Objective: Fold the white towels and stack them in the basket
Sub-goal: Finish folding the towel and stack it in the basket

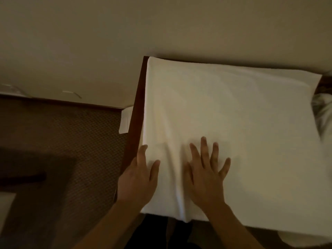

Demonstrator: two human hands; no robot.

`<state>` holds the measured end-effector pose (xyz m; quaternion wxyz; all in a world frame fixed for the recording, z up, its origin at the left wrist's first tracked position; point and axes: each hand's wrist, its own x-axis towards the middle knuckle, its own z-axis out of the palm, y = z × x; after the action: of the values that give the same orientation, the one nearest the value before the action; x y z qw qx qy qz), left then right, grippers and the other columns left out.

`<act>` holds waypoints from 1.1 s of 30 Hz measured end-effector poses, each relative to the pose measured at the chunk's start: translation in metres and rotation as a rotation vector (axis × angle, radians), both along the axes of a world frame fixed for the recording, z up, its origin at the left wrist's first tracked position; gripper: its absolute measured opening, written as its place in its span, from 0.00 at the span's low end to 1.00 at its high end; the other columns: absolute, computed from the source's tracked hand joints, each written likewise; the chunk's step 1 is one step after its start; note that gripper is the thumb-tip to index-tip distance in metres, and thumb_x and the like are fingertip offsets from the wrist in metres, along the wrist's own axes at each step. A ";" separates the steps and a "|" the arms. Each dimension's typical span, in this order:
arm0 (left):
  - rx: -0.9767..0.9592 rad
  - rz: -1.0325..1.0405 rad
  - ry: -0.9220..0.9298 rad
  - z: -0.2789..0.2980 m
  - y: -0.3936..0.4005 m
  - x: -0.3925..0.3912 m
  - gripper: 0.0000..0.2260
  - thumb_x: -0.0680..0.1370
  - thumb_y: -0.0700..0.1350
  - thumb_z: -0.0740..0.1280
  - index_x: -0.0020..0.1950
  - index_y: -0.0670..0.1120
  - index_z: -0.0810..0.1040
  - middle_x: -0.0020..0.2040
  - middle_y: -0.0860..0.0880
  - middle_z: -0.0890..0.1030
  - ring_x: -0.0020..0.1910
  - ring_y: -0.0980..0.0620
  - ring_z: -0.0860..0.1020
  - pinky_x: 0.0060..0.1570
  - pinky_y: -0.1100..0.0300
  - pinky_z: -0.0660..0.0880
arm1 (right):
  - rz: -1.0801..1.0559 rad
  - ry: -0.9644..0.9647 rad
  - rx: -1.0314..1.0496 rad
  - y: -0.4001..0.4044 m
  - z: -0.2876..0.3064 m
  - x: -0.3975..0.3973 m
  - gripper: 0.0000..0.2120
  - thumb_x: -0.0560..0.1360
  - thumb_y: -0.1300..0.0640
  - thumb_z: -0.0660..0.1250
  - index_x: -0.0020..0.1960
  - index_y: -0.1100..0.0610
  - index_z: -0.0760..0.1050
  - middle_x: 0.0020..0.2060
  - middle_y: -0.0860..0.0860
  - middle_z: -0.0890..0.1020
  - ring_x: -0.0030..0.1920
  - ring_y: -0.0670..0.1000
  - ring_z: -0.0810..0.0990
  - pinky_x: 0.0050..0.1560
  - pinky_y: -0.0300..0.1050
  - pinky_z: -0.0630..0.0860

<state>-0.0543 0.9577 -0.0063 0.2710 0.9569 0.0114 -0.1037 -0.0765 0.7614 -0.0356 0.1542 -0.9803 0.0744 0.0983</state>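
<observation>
A large white towel [233, 123] lies spread flat over a dark wooden table [133, 126], covering nearly all of its top. My left hand [139, 178] rests flat on the towel's near left edge, fingers straight, thumb on the cloth. My right hand [206, 171] presses flat on the towel a little to the right, fingers spread. A soft crease runs between the two hands toward the near edge. No basket is in view.
More crumpled white cloth [323, 112] lies at the table's right end. A small white folded thing [125, 121] sits beside the table's left edge. Patterned brown carpet [62, 132] lies to the left, a beige wall [161, 29] behind the table.
</observation>
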 end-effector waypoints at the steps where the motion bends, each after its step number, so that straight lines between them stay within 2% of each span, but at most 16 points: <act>1: 0.034 -0.027 -0.016 -0.002 -0.001 -0.018 0.25 0.81 0.59 0.60 0.75 0.51 0.60 0.59 0.46 0.82 0.48 0.48 0.83 0.43 0.54 0.80 | -0.006 0.042 -0.034 -0.004 -0.003 -0.020 0.31 0.80 0.38 0.43 0.82 0.44 0.47 0.81 0.46 0.38 0.80 0.57 0.34 0.73 0.73 0.37; 3: 0.088 -0.050 -0.041 -0.010 0.006 -0.038 0.23 0.82 0.58 0.59 0.75 0.51 0.61 0.58 0.45 0.83 0.43 0.48 0.84 0.39 0.54 0.81 | -0.029 0.093 -0.076 -0.015 -0.009 -0.043 0.32 0.80 0.35 0.40 0.82 0.42 0.43 0.81 0.46 0.37 0.80 0.57 0.34 0.74 0.74 0.39; 8: 0.084 0.135 -0.049 -0.020 0.028 -0.043 0.17 0.85 0.53 0.55 0.74 0.52 0.60 0.59 0.42 0.79 0.49 0.41 0.81 0.44 0.48 0.77 | 0.123 0.036 -0.110 -0.029 -0.015 -0.058 0.32 0.81 0.34 0.41 0.82 0.43 0.44 0.82 0.47 0.44 0.81 0.57 0.40 0.75 0.72 0.42; 10: 0.162 0.238 -0.093 -0.017 0.028 -0.046 0.19 0.84 0.49 0.59 0.74 0.50 0.62 0.62 0.41 0.75 0.53 0.40 0.78 0.46 0.44 0.77 | 0.161 0.023 -0.099 -0.030 -0.016 -0.057 0.32 0.82 0.34 0.41 0.82 0.43 0.45 0.82 0.48 0.45 0.81 0.57 0.41 0.75 0.72 0.41; 12: 0.254 0.309 -0.177 -0.016 0.020 -0.057 0.22 0.80 0.42 0.64 0.73 0.47 0.66 0.67 0.40 0.71 0.60 0.37 0.74 0.54 0.39 0.74 | 0.149 0.001 -0.085 -0.031 -0.015 -0.060 0.31 0.82 0.35 0.43 0.82 0.44 0.45 0.82 0.49 0.44 0.81 0.57 0.40 0.75 0.73 0.40; 13: 0.252 0.290 -0.234 -0.014 0.011 -0.063 0.22 0.79 0.41 0.65 0.73 0.47 0.67 0.70 0.41 0.70 0.64 0.37 0.72 0.59 0.38 0.72 | 0.142 -0.014 -0.072 -0.030 -0.013 -0.062 0.31 0.82 0.36 0.45 0.82 0.45 0.45 0.82 0.49 0.43 0.81 0.57 0.39 0.75 0.73 0.39; 15: 0.206 0.080 -0.313 -0.012 -0.015 -0.077 0.22 0.80 0.45 0.65 0.74 0.49 0.67 0.75 0.44 0.67 0.72 0.40 0.68 0.67 0.39 0.68 | 0.201 -0.034 -0.055 -0.025 -0.010 -0.072 0.31 0.82 0.38 0.45 0.82 0.45 0.43 0.82 0.49 0.41 0.81 0.57 0.37 0.74 0.72 0.37; 18: 0.215 -0.330 -0.206 -0.030 -0.036 -0.097 0.24 0.84 0.58 0.53 0.80 0.56 0.60 0.82 0.50 0.57 0.80 0.46 0.56 0.75 0.38 0.59 | 0.253 -0.015 -0.051 -0.023 -0.013 -0.086 0.30 0.83 0.37 0.41 0.82 0.42 0.41 0.81 0.47 0.38 0.81 0.55 0.35 0.74 0.72 0.37; 20: 0.303 -0.360 -0.167 -0.042 -0.019 -0.100 0.25 0.84 0.62 0.47 0.81 0.60 0.55 0.83 0.53 0.50 0.82 0.47 0.49 0.76 0.35 0.53 | 0.226 -0.024 -0.083 -0.031 -0.015 -0.089 0.30 0.82 0.35 0.41 0.82 0.41 0.42 0.82 0.45 0.41 0.81 0.55 0.38 0.74 0.72 0.39; 22: 0.367 -0.202 -0.131 -0.049 0.005 -0.105 0.24 0.85 0.61 0.48 0.81 0.62 0.52 0.83 0.52 0.48 0.82 0.45 0.47 0.76 0.33 0.47 | 0.228 -0.012 -0.090 -0.040 -0.015 -0.089 0.30 0.82 0.34 0.41 0.82 0.41 0.42 0.82 0.45 0.43 0.81 0.55 0.39 0.74 0.73 0.39; 24: 0.336 0.108 -0.072 -0.044 0.023 -0.119 0.23 0.85 0.59 0.54 0.80 0.60 0.58 0.82 0.48 0.54 0.80 0.40 0.54 0.73 0.34 0.51 | 0.245 0.000 -0.095 -0.044 -0.014 -0.091 0.30 0.81 0.34 0.39 0.81 0.40 0.40 0.82 0.45 0.42 0.81 0.55 0.38 0.74 0.73 0.39; 26: 0.173 0.420 -0.152 -0.038 0.028 -0.138 0.17 0.82 0.55 0.63 0.70 0.51 0.72 0.72 0.44 0.68 0.70 0.38 0.67 0.66 0.37 0.63 | 0.243 -0.001 -0.098 -0.043 -0.013 -0.091 0.31 0.81 0.34 0.39 0.81 0.40 0.40 0.82 0.45 0.41 0.81 0.55 0.38 0.74 0.73 0.39; 28: -0.078 0.624 -0.168 -0.030 0.020 -0.154 0.11 0.81 0.51 0.67 0.59 0.47 0.77 0.59 0.45 0.75 0.58 0.41 0.75 0.54 0.47 0.72 | 0.235 0.000 -0.086 -0.042 -0.013 -0.090 0.31 0.81 0.34 0.39 0.81 0.41 0.40 0.82 0.45 0.41 0.81 0.55 0.37 0.74 0.73 0.38; 30: -0.377 0.735 0.040 -0.025 0.008 -0.157 0.12 0.82 0.53 0.67 0.58 0.46 0.77 0.53 0.48 0.78 0.52 0.46 0.78 0.46 0.53 0.72 | 0.233 -0.005 -0.082 -0.041 -0.012 -0.090 0.31 0.82 0.34 0.40 0.82 0.41 0.40 0.82 0.45 0.41 0.81 0.56 0.37 0.74 0.73 0.38; 31: -0.453 0.755 0.119 -0.025 0.003 -0.154 0.14 0.82 0.55 0.66 0.59 0.45 0.77 0.52 0.49 0.79 0.52 0.47 0.79 0.44 0.54 0.72 | 0.236 -0.007 -0.082 -0.042 -0.012 -0.090 0.31 0.82 0.34 0.40 0.82 0.41 0.41 0.82 0.46 0.41 0.81 0.56 0.37 0.74 0.73 0.39; 33: -0.502 0.789 0.156 -0.029 -0.004 -0.148 0.18 0.80 0.57 0.67 0.59 0.43 0.79 0.53 0.46 0.81 0.52 0.46 0.80 0.46 0.55 0.73 | 0.240 -0.008 -0.081 -0.042 -0.012 -0.091 0.30 0.82 0.34 0.41 0.82 0.41 0.41 0.82 0.45 0.41 0.81 0.56 0.37 0.74 0.73 0.39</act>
<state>-0.2024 0.9538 -0.0352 0.5108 0.7739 0.3688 -0.0642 -0.1678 0.7191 -0.0476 0.1021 -0.9880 -0.0401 0.1088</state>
